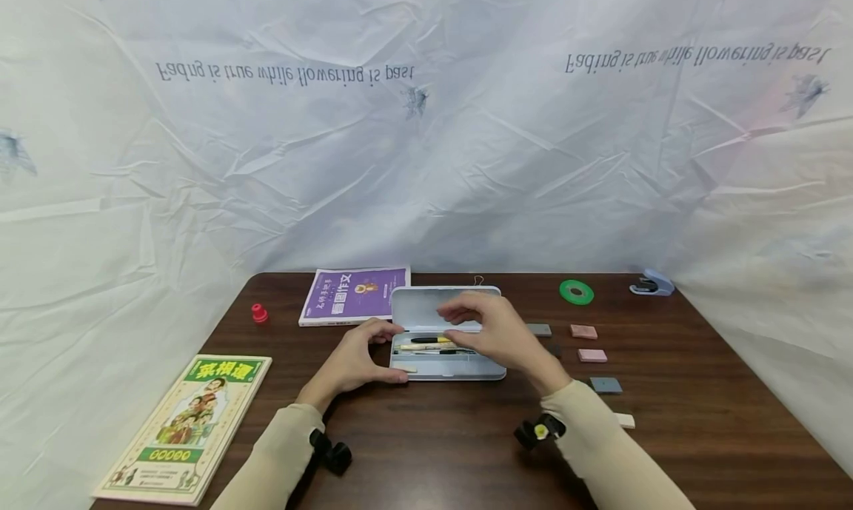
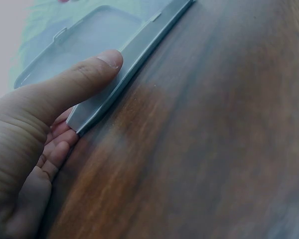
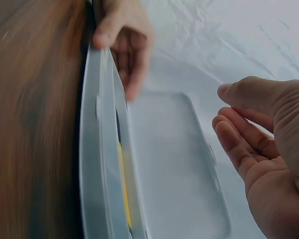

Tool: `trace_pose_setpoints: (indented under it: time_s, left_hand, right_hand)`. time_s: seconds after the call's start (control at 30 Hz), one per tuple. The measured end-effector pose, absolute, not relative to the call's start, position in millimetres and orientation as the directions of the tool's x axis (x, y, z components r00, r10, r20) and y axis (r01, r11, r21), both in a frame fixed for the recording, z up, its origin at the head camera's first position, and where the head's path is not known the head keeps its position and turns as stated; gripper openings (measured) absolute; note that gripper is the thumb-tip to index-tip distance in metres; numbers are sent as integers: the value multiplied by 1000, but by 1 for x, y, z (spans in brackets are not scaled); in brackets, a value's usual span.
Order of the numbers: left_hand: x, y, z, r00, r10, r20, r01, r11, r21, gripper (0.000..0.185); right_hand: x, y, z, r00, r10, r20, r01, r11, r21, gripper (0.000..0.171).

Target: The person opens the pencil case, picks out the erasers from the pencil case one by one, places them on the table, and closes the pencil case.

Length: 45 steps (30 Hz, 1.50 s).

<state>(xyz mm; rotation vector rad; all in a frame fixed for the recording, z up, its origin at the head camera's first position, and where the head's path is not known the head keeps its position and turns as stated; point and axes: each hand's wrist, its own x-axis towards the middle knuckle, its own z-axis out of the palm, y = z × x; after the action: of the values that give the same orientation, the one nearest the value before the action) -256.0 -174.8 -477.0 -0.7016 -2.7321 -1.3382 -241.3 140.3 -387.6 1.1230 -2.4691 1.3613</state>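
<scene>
Left hand (image 1: 353,362) gripping pencil case (image 1: 445,371), right hand (image 1: 496,336) above.

open pencil case (image 1: 448,366) mid-table, between two hands
pens (image 1: 429,344) lie in it; booklet (image 1: 353,294) behind-left, erasers (image 1: 591,355) right, tape roll (image 1: 576,292) behind-right.

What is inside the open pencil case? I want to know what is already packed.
The pencil case holds several pens, one with a yellow barrel, and a small pale piece at the front left. The right hand covers the right end.
</scene>
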Motion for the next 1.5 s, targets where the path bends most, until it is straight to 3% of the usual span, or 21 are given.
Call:
trace_pose_setpoints:
  time_s: [0.4, 1.0, 1.17, 1.5]
  left_hand:
    - [-255, -175, -476, -891, 391, 230, 421, 522, 742, 83]
    - [-255, -176, -476, -889, 393, 236, 426, 520, 741, 84]
    - [-256, -176, -476, -887, 397, 236, 429, 520, 738, 85]
    - [-256, -176, -475, -884, 405, 235, 434, 519, 736, 83]
  right_hand:
    - [-251, 79, -412, -687, -699, 200, -593, 380, -710, 22]
    - [-247, 61, -418, -583, -785, 211, -779, 465, -421, 14]
    - [-247, 60, -419, -591, -778, 212, -771, 468, -431, 14]
    - [-248, 77, -412, -680, -691, 244, -690, 492, -531, 22]
